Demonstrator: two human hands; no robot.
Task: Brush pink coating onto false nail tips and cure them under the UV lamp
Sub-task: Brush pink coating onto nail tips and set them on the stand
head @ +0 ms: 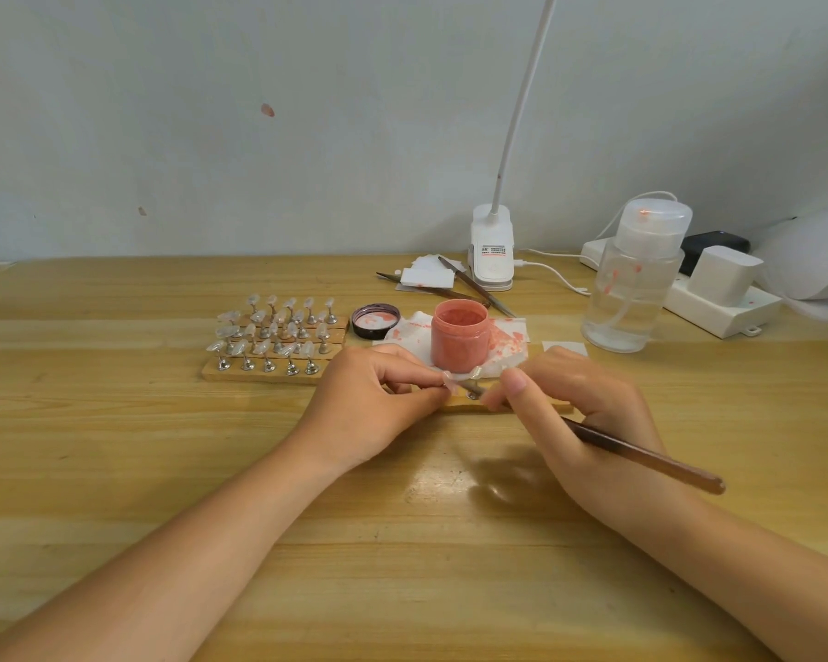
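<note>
Head view looks down on a wooden surface (116,446) where both hands meet just in front of an open jar of pink coating (461,334). The left hand (374,403) pinches a clear false nail tip (451,378) between fingers and thumb, seemingly by its small stand, though that part is mostly hidden. The right hand (579,422) grips a dark-handled brush (641,455) like a pen, with the brush end at the tip and the handle trailing back past the wrist. The hands are close together, almost touching around the nail.

To the left, rows of uncoated tips on metal stands (273,334) sit on wooden strips, and the jar's black lid (375,320) lies inner side up beside them. The jar rests on a pink-stained paper towel (507,344). A clear pump bottle (634,279) stands to the right, and a white curved housing (813,250) at the far right edge may be the UV lamp, though I cannot be sure.

The risks I see: an overloaded brush could flood the tip's edges or smear the pinching fingers; a knuckle could nudge the open jar so near the work; and wet coating might get touched on the way to curing.
</note>
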